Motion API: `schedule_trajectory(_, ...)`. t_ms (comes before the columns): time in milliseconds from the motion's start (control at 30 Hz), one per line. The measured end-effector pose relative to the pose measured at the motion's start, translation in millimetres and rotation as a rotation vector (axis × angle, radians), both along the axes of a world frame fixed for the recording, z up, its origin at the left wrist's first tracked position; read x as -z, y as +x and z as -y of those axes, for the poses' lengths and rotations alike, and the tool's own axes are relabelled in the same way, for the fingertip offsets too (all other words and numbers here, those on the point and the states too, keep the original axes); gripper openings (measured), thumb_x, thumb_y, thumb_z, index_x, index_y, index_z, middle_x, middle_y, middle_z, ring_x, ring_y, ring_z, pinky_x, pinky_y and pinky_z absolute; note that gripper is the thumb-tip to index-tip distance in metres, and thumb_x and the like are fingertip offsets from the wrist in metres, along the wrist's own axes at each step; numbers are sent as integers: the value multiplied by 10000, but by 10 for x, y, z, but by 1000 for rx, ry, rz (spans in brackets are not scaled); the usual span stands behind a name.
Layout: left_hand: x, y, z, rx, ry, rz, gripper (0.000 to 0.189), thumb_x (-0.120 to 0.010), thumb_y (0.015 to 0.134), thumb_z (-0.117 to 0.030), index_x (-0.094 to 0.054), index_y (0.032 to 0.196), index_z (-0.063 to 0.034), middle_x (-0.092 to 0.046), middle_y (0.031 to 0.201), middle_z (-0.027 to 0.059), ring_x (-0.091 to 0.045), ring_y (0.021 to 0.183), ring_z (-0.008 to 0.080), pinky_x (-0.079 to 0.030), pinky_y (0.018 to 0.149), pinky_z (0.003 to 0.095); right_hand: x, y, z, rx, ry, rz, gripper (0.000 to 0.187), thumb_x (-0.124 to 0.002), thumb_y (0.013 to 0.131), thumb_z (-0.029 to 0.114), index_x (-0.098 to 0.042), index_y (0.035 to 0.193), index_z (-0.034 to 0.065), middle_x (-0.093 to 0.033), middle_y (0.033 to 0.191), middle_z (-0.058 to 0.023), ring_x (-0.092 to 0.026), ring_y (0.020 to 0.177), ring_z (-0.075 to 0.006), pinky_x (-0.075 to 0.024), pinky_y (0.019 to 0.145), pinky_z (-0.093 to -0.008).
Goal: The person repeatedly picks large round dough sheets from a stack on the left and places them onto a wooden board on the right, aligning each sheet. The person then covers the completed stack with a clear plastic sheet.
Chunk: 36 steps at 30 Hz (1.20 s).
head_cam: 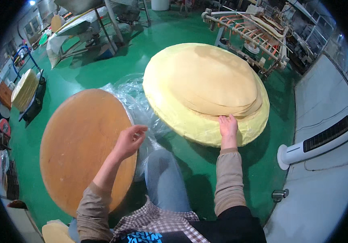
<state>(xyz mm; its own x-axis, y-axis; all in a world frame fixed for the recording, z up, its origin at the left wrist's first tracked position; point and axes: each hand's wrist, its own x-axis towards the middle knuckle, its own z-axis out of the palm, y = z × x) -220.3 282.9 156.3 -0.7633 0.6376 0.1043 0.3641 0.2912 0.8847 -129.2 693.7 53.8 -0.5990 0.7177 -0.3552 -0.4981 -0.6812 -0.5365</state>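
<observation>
Thin, round, tan flatbread sheets point(216, 79) lie in a loose, slightly fanned stack on a wide round stand with a pale yellow covering point(180, 126). My right hand point(228, 125) is palm up at the near edge of the stack, fingertips against the lowest sheets; whether they reach beneath is hidden. To the left stands a round brown board or tabletop point(83, 139), bare on top. Above its right rim hovers my left hand point(130, 140), fingers loosely bent, with nothing visible in it.
Crumpled clear plastic film point(143, 103) spreads between the two round surfaces. A machine with a roller frame point(246, 36) stands far right. A white tower fan point(316, 141) is by the right wall. At left is a cart point(33, 103) bearing a wrapped bundle point(25, 89).
</observation>
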Motion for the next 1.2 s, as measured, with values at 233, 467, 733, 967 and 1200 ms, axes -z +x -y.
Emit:
schedule_trajectory(233,202,-53,-919,58,279,499,289,-572,853,-65,-560,1133,5,-618,1063,97,-580,946,161,-470,815,280,-38,16,-131,284,36,-93,352,-539,906,279,-468,1159,46,-501,1065,-94,-507,960,-239,-463,836,-402)
schedule_trajectory(467,552,9,-1694,162,414,967,395,-572,886,-137,-455,1232,11,-553,1167,136,-561,1023,206,-459,872,327,-360,-153,-403,-37,105,230,377,-645,833,275,-529,1168,147,-598,1070,-24,-582,935,-195,-487,683,-342)
schedule_trajectory(733,625,-548,-2523,-181,1016,1483,585,-347,954,-451,-298,1357,-30,-471,1272,189,-454,1180,323,-411,955,470,-575,-177,-854,-31,230,229,448,-620,849,210,-466,1252,90,-566,1152,-57,-564,1009,-215,-479,797,-370)
schedule_trajectory(967,624,-916,-2925,-477,637,1156,501,-689,792,-193,-511,1205,26,-584,1112,177,-571,994,279,-477,851,424,-356,272,-1611,7,126,82,524,-552,877,166,-350,1348,53,-441,1324,-116,-431,1212,-284,-374,995,-463)
schedule_trajectory(1200,-238,-1319,-3276,-484,821,793,271,-659,709,8,-579,960,72,-616,899,129,-596,782,220,-495,669,328,-1193,-164,-2082,59,517,175,448,-564,864,152,-437,1265,-2,-527,1219,-144,-518,1107,-304,-427,934,-481)
